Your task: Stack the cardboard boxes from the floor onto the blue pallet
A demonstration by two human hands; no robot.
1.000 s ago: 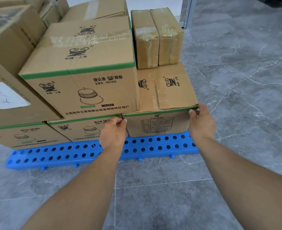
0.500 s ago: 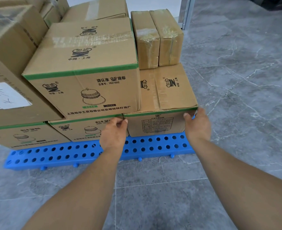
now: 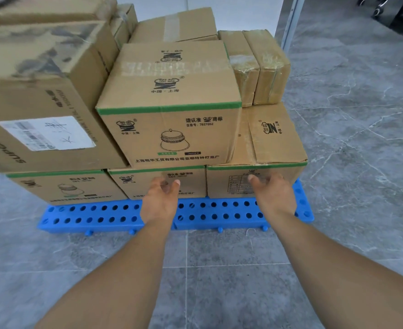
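Where boxes (image 3: pixel 169 129) stand: grey marble floor (image 3: pixel 361 138)

A single head-worn view looks forward and steeply down from above at stacked cardboard boxes (image 3: pixel 169 129) on a blue pallet (image 3: pixel 101 216). It stands close: both forearms reach in from the bottom edge, and grey floor tiles (image 3: pixel 361 162) fill the right side.
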